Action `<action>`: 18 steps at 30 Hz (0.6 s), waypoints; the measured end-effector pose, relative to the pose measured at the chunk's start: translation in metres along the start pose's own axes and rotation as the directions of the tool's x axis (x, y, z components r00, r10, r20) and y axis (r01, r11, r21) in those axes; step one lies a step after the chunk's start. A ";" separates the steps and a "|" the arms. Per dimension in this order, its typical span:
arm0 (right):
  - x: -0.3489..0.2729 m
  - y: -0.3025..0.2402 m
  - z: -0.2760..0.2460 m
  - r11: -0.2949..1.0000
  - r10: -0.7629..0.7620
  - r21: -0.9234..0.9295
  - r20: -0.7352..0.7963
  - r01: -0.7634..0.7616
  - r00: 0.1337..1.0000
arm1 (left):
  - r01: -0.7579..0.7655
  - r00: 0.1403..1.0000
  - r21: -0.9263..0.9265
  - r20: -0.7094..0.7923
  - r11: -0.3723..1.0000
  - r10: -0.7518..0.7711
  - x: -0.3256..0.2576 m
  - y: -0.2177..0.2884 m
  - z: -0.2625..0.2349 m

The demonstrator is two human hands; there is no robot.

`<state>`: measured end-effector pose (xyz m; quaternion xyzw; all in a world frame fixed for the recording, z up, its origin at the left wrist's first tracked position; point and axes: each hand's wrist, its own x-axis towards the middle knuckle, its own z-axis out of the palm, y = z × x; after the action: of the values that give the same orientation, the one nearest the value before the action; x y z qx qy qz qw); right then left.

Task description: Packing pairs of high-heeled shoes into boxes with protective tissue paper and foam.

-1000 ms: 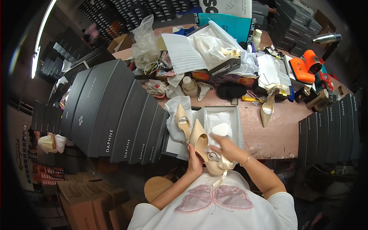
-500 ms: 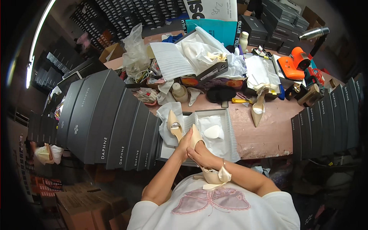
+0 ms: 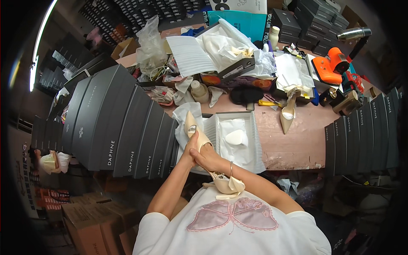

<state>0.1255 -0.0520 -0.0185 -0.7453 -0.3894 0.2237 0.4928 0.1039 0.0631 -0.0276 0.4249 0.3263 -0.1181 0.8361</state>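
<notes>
A beige pointed-toe heel (image 3: 203, 139) is held between both hands in front of my chest, its toe pointing away and its heel end with a strap towards my shirt. My left hand (image 3: 189, 148) is closed along the left side of the toe. Across the shoe's middle, my right hand (image 3: 207, 158) has its fingers wrapped round it. Just beyond, a matching beige shoe (image 3: 190, 120) rests on white tissue paper at the left of an open shoe box (image 3: 259, 159). Inside that box lie more tissue (image 3: 238, 155) and a white oval pad (image 3: 234, 137).
Dark grey shoe boxes (image 3: 106, 123) are stacked at the left, with another stack (image 3: 361, 131) at the right. Another beige pointed shoe (image 3: 288, 119) sits on the pink table (image 3: 293, 155). Further back are a bottle (image 3: 199, 91), a yellow cutter (image 3: 267, 103) and an orange device (image 3: 327, 70).
Both hands and the held shoe have shifted left, closer to the shoe on the tissue. The grip on the shoe stays. The whole view has tilted slightly.
</notes>
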 end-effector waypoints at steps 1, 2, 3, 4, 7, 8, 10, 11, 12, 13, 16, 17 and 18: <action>-0.001 -0.001 -0.003 0.997 -0.036 0.066 0.013 0.035 0.999 | 0.000 1.000 -0.009 0.007 1.000 0.000 -0.002 0.002 0.000; -0.002 -0.001 -0.011 0.989 -0.079 0.130 0.026 0.075 0.997 | -0.008 0.999 -0.019 0.047 1.000 0.009 -0.002 0.004 -0.001; -0.008 -0.001 -0.016 0.976 -0.111 0.193 0.037 0.102 0.993 | -0.006 0.996 -0.033 0.091 0.999 0.009 -0.001 -0.001 -0.003; -0.021 -0.002 -0.018 0.980 -0.131 0.156 0.014 0.127 0.991 | -0.002 0.991 -0.045 0.136 0.999 0.008 0.000 -0.007 -0.004; -0.054 -0.014 -0.030 0.983 -0.172 0.066 0.029 0.170 0.985 | -0.036 0.983 -0.030 0.181 0.999 0.041 0.005 -0.020 -0.015; -0.061 -0.018 -0.043 0.989 -0.144 0.043 0.076 0.141 0.987 | -0.009 0.989 -0.019 0.145 1.000 0.012 0.001 -0.021 -0.015; -0.076 -0.032 -0.067 0.996 -0.085 -0.004 0.163 0.087 0.983 | -0.004 0.982 -0.048 0.188 0.999 0.013 -0.003 -0.015 -0.009; -0.082 -0.038 -0.076 0.998 -0.052 -0.028 0.194 0.059 0.980 | 0.002 0.977 -0.053 0.215 0.999 0.009 -0.004 -0.012 -0.004; -0.086 -0.041 -0.079 0.998 -0.019 -0.053 0.226 0.032 0.974 | -0.005 0.974 -0.032 0.227 0.999 0.012 -0.003 -0.010 0.002; -0.084 -0.035 -0.072 0.997 0.015 -0.073 0.192 -0.001 0.981 | -0.003 0.977 -0.034 0.215 0.999 0.011 -0.004 -0.015 0.006; -0.059 -0.006 -0.043 0.983 0.121 -0.148 0.084 -0.107 0.989 | 0.075 0.982 0.018 0.170 0.997 -0.077 -0.009 -0.018 0.036; -0.049 -0.002 -0.032 0.973 0.165 -0.178 0.086 -0.148 0.983 | 0.084 0.985 0.036 0.149 0.996 -0.088 -0.008 -0.019 0.035; -0.040 -0.001 -0.026 0.962 0.202 -0.206 0.094 -0.179 0.975 | 0.086 0.988 0.049 0.121 0.995 -0.091 -0.006 -0.015 0.024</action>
<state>0.1201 -0.0985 -0.0090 -0.8103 -0.3635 0.2728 0.3698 0.1030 0.0347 -0.0229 0.4201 0.2898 -0.1882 0.8391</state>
